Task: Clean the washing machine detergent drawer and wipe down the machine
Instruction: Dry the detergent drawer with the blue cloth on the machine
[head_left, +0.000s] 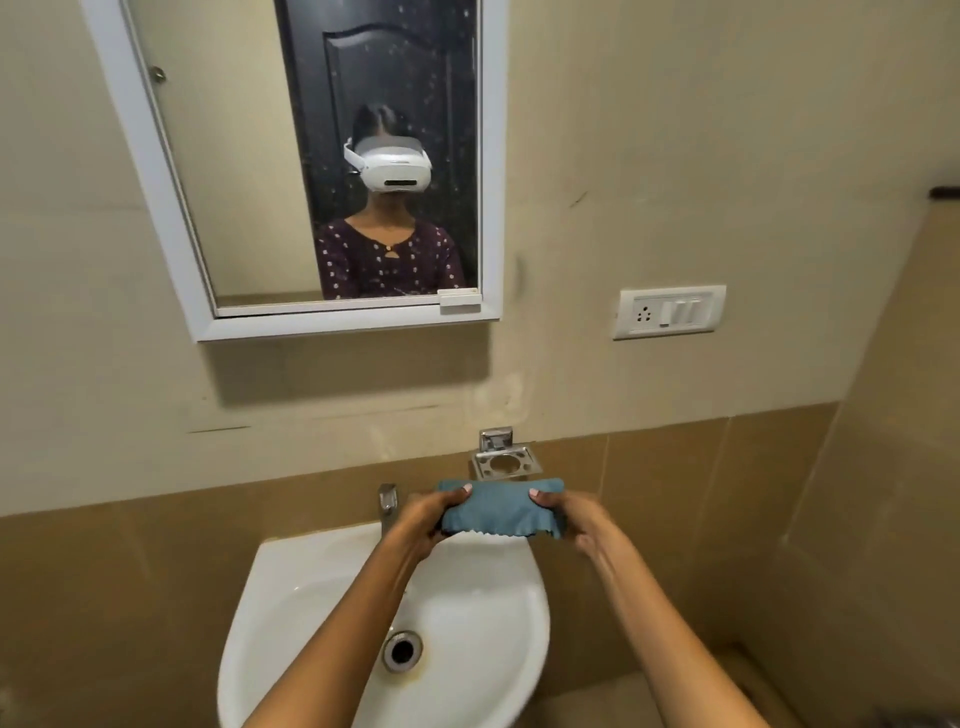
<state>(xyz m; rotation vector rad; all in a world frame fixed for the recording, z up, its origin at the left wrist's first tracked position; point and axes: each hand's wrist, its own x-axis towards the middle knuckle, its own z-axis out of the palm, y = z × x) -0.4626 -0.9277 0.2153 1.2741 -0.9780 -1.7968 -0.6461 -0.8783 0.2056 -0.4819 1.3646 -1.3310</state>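
Note:
A folded blue-grey cloth (498, 506) with a zigzag lower edge is held up over the back of a white wash basin (291, 587). My left hand (428, 514) grips its left end, thumb on top. My right hand (569, 512) grips its right end the same way. The cloth is stretched flat between the two hands, just right of the tap (387, 501). No washing machine or detergent drawer is in view.
A metal soap holder (506, 460) is fixed to the wall right behind the cloth. A white-framed mirror (322, 156) hangs above and reflects a person wearing a headset. A switch plate with a socket (670, 312) sits on the right wall. The basin drain (402, 652) lies below my arms.

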